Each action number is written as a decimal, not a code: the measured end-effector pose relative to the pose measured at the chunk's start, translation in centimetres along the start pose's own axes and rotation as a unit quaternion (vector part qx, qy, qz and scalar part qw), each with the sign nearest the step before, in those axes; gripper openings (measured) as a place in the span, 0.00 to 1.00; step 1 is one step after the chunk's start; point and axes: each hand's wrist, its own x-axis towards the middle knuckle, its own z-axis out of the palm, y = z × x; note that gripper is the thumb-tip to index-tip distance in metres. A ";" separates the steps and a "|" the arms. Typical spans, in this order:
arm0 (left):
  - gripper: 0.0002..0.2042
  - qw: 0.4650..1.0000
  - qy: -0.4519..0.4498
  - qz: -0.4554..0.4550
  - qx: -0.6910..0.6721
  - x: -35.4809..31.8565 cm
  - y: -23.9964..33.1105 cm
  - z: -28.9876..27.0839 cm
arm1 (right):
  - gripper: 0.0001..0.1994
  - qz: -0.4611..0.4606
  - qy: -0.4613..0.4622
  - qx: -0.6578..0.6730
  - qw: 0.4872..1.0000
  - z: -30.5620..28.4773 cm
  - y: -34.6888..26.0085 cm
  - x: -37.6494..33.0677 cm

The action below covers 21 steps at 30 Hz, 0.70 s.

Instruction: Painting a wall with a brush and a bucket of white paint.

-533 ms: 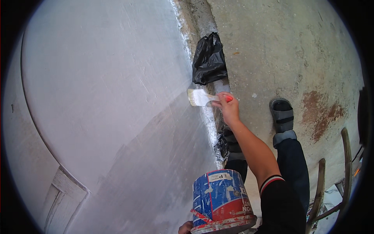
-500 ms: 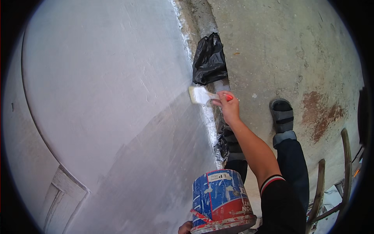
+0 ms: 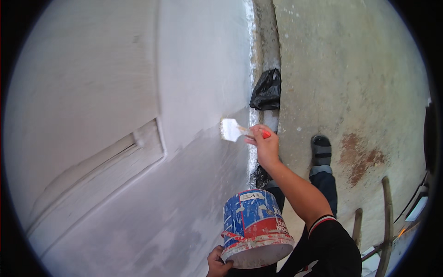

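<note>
My right hand (image 3: 266,145) is closed around the handle of a wide paintbrush (image 3: 230,129), whose grip end is red. White paint coats its head, and the bristles lie against the wall (image 3: 198,161), near the border between a whiter coat and a greyer stretch. At the lower middle, my left hand (image 3: 217,263) grips the rim of a blue and red paint bucket (image 3: 254,217). Splashes and drips of paint cover the bucket's outside. It is tilted so its mouth faces me, and how much paint it holds cannot be seen.
A black plastic bag (image 3: 267,90) lies at the wall's foot. Beyond it runs a concrete floor (image 3: 332,69) with a reddish-brown stain (image 3: 360,157). My sandalled foot (image 3: 321,150) stands there. Curved wooden poles (image 3: 386,217) are at lower right. A panelled frame (image 3: 143,147) is set in the wall.
The brush has moved from the wall's bottom edge farther up onto its face. My view has shifted, bringing in more of the panelled frame and of my left hand on the bucket.
</note>
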 end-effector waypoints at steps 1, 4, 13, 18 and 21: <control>0.20 1.000 0.001 0.009 -0.013 -0.3 -0.4 -0.3 | 0.10 0.005 -0.008 0.002 1.000 1.3 -1.3 -1.6; 0.16 0.996 -0.001 0.048 -0.069 -1.3 -0.8 -0.5 | 0.10 -0.003 -0.041 0.000 0.999 4.4 -5.0 -6.2; 0.16 0.990 0.030 0.037 -0.131 -4.4 -0.3 -1.7 | 0.12 -0.033 -0.089 0.053 0.994 6.4 -9.0 -12.1; 0.14 0.992 0.031 0.043 -0.111 -3.8 0.2 -1.3 | 0.11 -0.065 -0.016 -0.035 0.997 5.4 -8.2 -10.2; 0.16 0.992 0.044 0.042 -0.114 -4.1 -0.8 -1.5 | 0.11 -0.063 -0.056 -0.022 0.996 7.5 -8.8 -12.0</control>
